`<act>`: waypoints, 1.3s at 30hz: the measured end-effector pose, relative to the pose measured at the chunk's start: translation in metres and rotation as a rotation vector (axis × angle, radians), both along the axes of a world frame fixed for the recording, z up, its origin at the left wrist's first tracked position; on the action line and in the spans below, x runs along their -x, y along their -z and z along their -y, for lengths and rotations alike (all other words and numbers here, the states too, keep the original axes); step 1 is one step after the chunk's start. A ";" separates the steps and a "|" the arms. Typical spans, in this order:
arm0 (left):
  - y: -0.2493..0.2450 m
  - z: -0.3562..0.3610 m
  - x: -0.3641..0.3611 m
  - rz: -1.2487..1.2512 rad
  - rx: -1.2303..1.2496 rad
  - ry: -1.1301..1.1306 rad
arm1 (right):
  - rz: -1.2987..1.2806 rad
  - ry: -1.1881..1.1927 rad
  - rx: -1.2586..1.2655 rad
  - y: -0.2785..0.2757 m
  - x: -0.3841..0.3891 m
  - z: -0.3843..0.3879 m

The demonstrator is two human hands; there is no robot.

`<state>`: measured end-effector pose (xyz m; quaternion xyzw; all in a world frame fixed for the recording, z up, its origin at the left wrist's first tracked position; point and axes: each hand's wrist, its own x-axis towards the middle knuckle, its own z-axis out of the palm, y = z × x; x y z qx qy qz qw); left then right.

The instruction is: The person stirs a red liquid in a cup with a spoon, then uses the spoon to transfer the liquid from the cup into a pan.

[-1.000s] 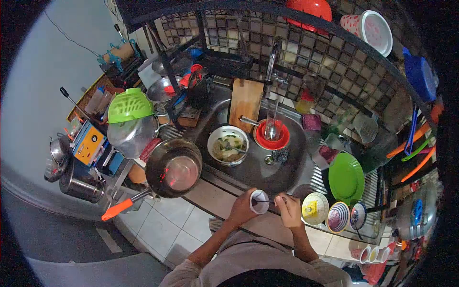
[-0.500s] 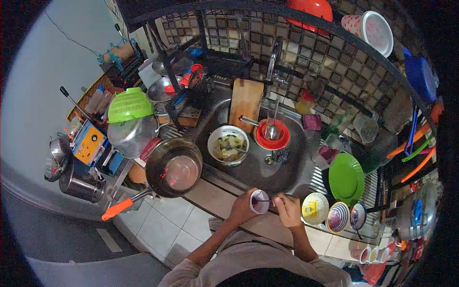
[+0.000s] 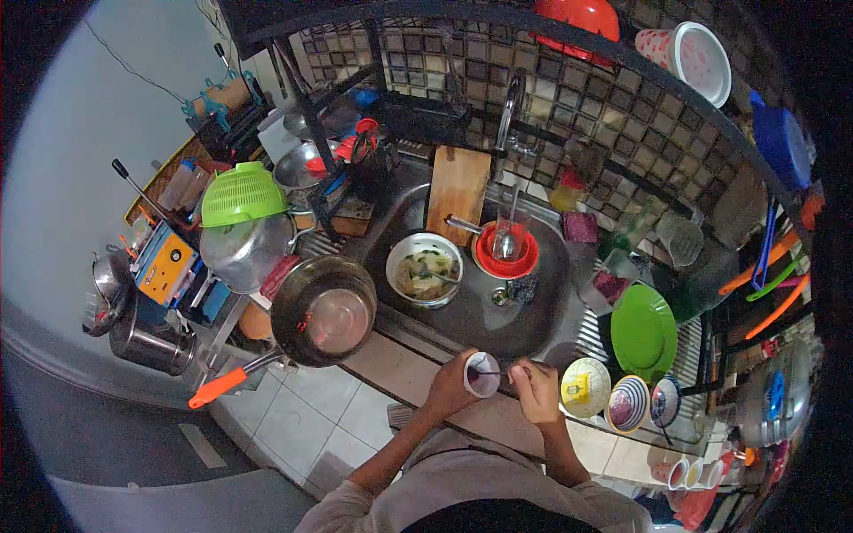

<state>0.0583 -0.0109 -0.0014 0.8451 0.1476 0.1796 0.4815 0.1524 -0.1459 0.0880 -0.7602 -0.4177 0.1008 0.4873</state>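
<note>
My left hand [image 3: 450,387] is wrapped round a small white cup [image 3: 482,362], its mouth tipped toward me. Something dark lies inside the cup, too small to make out. Pinched in my right hand [image 3: 535,391] is a thin spoon [image 3: 499,373], whose far end reaches into the cup; its bowl is hidden there. Just beyond my hands is the metal sink [image 3: 355,233]. In it stand a white bowl [image 3: 397,282] of food scraps with a spoon and a red bowl [image 3: 527,267] with a glass [image 3: 513,222] in it.
A wooden cutting board [image 3: 457,191] leans below the faucet [image 3: 510,111]. Left of the sink sits a frying pan [image 3: 323,311] with its orange handle jutting out. A green plate [image 3: 643,330] and several small bowls [image 3: 585,387] line the right side. A black rack [image 3: 426,16] crosses above.
Both hands stay almost where they were, with the cup and spoon still held together. The spoon and right fingers have shifted very slightly.
</note>
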 end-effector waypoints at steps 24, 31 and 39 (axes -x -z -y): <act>0.000 -0.001 -0.001 -0.064 0.043 0.020 | -0.069 0.009 0.047 -0.007 -0.001 0.001; -0.003 -0.001 -0.002 -0.055 0.053 0.008 | -0.070 0.036 0.016 -0.008 0.000 0.001; -0.010 -0.001 0.000 -0.025 -0.084 -0.005 | -0.187 0.037 0.020 -0.006 -0.001 0.004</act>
